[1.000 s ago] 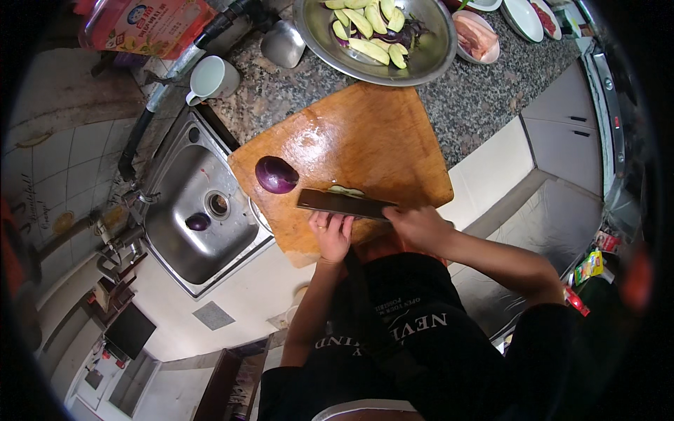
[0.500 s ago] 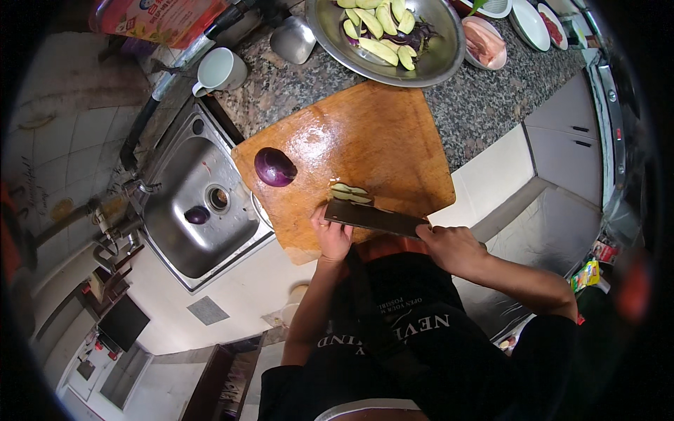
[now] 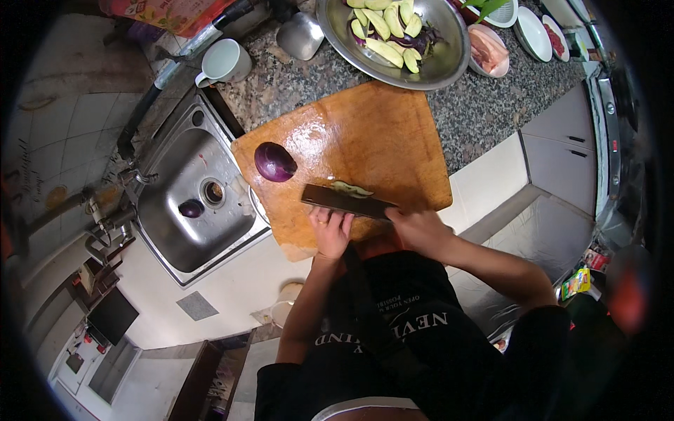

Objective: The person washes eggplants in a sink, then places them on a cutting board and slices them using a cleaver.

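Note:
My right hand [image 3: 423, 231] is closed round the handle of a cleaver [image 3: 344, 201], its blade lying across the near part of the wooden cutting board [image 3: 372, 133]. My left hand [image 3: 331, 230] is on the near side of the blade, fingers stretched out with the tips touching it. Just past the blade lie a few pale green eggplant slices [image 3: 349, 188], partly covered by it. A dark purple piece of eggplant [image 3: 275, 162] rests skin up on the board's left part. Whether anything lies beneath my left fingers is hidden.
A steel bowl [image 3: 449, 68] of eggplant slices stands beyond the board, near a ladle [image 3: 300, 36] and a white mug [image 3: 226, 62]. At right is a bowl of raw meat [image 3: 488, 50]. The steel sink [image 3: 189, 242] on the left holds a purple piece [image 3: 191, 208].
The cleaver and my right hand have moved left and slightly away from me, covering more of the slices. My left fingers have stretched out along the blade's near side.

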Demonstrator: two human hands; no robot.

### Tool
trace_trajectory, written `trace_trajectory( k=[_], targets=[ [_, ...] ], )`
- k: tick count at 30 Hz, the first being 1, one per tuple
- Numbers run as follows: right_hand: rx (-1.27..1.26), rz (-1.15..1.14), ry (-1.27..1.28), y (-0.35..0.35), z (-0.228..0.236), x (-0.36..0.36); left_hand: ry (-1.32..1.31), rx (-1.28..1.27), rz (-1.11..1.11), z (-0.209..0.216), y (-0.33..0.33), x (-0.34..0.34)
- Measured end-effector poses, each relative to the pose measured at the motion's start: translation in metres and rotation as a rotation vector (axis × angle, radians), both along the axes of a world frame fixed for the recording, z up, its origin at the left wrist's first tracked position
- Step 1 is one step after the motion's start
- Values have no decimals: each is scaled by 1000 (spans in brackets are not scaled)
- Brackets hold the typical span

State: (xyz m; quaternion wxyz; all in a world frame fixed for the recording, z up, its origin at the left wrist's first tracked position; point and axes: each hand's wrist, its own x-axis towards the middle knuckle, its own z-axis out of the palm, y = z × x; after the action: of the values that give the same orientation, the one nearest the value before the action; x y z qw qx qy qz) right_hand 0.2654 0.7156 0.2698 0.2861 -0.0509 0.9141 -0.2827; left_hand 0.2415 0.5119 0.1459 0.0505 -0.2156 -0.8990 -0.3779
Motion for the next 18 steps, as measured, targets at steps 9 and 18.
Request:
trace_trajectory(
  k=[9,18],
  targets=[
    [28,19,-194,13,39,-9,-8,-14,-10,4,-3,0],
    [52,31,-153,13,32,13,-50,2,-17,-9,-7,7]
  ],
)
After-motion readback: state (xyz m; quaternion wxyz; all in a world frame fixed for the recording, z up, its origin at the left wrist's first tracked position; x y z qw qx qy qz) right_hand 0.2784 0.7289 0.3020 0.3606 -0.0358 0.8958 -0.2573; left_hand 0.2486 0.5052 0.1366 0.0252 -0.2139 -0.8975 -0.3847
